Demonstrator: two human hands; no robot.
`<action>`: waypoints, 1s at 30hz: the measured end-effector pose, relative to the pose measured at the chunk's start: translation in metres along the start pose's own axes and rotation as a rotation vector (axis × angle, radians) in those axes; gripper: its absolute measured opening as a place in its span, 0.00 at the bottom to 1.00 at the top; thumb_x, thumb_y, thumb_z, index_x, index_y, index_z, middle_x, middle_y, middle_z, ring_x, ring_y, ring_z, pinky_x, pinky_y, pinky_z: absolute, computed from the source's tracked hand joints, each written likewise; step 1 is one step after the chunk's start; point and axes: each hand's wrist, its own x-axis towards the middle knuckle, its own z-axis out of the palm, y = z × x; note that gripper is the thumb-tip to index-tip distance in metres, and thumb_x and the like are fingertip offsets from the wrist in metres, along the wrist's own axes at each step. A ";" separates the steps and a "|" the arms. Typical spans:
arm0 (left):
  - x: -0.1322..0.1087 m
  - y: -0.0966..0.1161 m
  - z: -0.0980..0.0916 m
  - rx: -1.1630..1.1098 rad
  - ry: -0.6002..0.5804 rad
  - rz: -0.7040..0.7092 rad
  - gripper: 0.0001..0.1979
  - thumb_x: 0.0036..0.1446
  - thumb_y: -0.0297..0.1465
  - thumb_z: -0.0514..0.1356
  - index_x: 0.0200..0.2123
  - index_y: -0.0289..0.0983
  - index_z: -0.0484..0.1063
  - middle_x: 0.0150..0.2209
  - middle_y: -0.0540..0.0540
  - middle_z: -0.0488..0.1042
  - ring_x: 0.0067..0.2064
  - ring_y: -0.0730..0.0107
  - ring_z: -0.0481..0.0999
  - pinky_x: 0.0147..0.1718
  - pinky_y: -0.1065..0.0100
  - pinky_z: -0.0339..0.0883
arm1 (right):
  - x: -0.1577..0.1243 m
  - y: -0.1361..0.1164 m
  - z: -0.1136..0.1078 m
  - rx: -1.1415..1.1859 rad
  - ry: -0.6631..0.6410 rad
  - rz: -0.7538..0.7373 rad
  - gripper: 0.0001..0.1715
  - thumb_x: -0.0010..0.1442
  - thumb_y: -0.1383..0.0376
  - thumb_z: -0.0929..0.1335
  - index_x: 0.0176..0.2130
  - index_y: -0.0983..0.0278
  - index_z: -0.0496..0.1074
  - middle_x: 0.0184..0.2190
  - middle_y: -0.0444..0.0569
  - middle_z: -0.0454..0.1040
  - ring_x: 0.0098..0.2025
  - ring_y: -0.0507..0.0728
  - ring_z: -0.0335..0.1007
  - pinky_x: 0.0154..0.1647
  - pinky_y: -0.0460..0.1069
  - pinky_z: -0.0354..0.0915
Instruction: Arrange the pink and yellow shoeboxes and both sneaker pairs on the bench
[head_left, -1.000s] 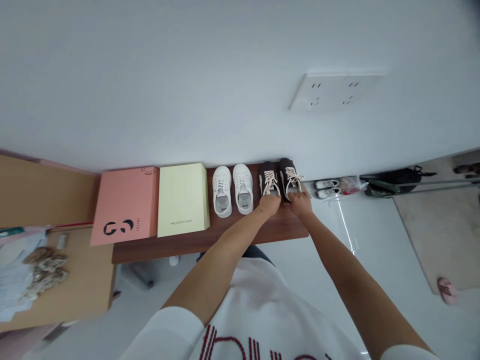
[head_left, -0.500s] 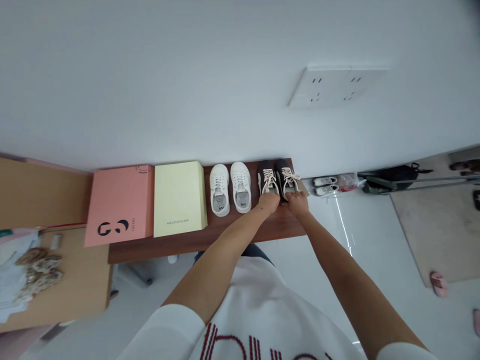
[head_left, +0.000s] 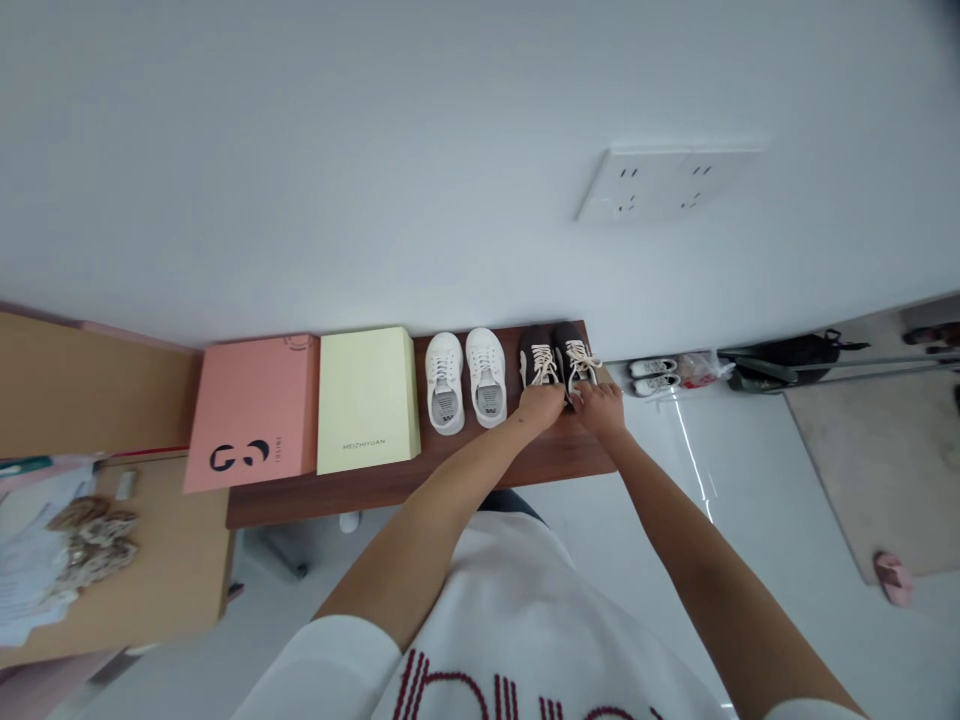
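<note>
Two black sneakers with cream laces stand side by side at the right end of a brown wooden shelf (head_left: 450, 465), toes toward the wall. My left hand (head_left: 541, 402) is closed on the heel of the left black sneaker (head_left: 536, 352). On the heel of the right black sneaker (head_left: 574, 350), my right hand (head_left: 600, 405) is closed too. Both heels are partly hidden by my fingers. To the left stand a white left sneaker (head_left: 444, 372) and a white right sneaker (head_left: 486, 370), laces up.
A pale yellow box (head_left: 367, 400) and a pink box (head_left: 255, 415) lie on the shelf's left part. Farther left is a cardboard box (head_left: 180, 560) with papers and scrunchies. Behind rises the wall with a socket plate (head_left: 667, 180). Small white shoes (head_left: 654, 376) are on the floor at right.
The view has shifted slightly, so the boxes and shoes appear a little farther right. My hands stay at the heels of the black sneakers, which show no clear movement on the shelf.
</note>
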 end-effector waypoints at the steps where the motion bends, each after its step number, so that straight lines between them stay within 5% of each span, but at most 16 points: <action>1: -0.004 -0.001 -0.001 -0.002 0.012 -0.001 0.18 0.70 0.37 0.53 0.55 0.33 0.71 0.46 0.33 0.80 0.52 0.50 0.80 0.52 0.55 0.72 | -0.001 -0.001 -0.001 0.007 0.017 0.004 0.17 0.69 0.60 0.61 0.45 0.64 0.76 0.43 0.60 0.80 0.48 0.66 0.70 0.53 0.57 0.51; 14: -0.099 -0.022 -0.021 -0.165 0.108 -0.039 0.17 0.71 0.34 0.48 0.57 0.39 0.69 0.51 0.41 0.80 0.52 0.58 0.79 0.51 0.61 0.70 | -0.018 -0.041 -0.014 0.121 0.164 0.013 0.19 0.68 0.64 0.60 0.49 0.65 0.75 0.37 0.57 0.79 0.42 0.65 0.70 0.54 0.56 0.54; 18: -0.151 -0.062 -0.012 -0.253 0.188 -0.114 0.16 0.71 0.34 0.50 0.57 0.42 0.70 0.50 0.45 0.80 0.50 0.61 0.80 0.50 0.64 0.70 | -0.028 -0.066 -0.017 0.152 0.166 0.007 0.19 0.67 0.65 0.59 0.50 0.65 0.75 0.36 0.57 0.79 0.42 0.64 0.71 0.54 0.56 0.55; 22: -0.222 -0.114 0.016 -0.391 0.238 -0.191 0.14 0.68 0.27 0.50 0.51 0.42 0.73 0.50 0.47 0.80 0.50 0.66 0.79 0.51 0.68 0.68 | -0.049 -0.106 -0.012 0.254 0.174 0.022 0.20 0.67 0.64 0.58 0.48 0.65 0.75 0.33 0.55 0.79 0.40 0.63 0.73 0.55 0.56 0.58; 26: -0.303 -0.164 0.048 -0.513 0.242 -0.366 0.14 0.57 0.18 0.50 0.30 0.40 0.71 0.35 0.50 0.78 0.39 0.69 0.78 0.42 0.71 0.68 | -0.081 -0.166 0.000 0.454 0.147 0.033 0.20 0.66 0.63 0.58 0.47 0.63 0.75 0.37 0.56 0.80 0.41 0.64 0.76 0.51 0.56 0.63; 30: -0.371 -0.216 0.064 -0.659 0.428 -0.612 0.12 0.54 0.21 0.49 0.23 0.40 0.64 0.22 0.53 0.67 0.29 0.70 0.72 0.33 0.72 0.64 | -0.105 -0.243 0.007 0.658 -0.011 0.056 0.19 0.65 0.59 0.59 0.44 0.58 0.76 0.26 0.49 0.76 0.29 0.62 0.74 0.37 0.54 0.66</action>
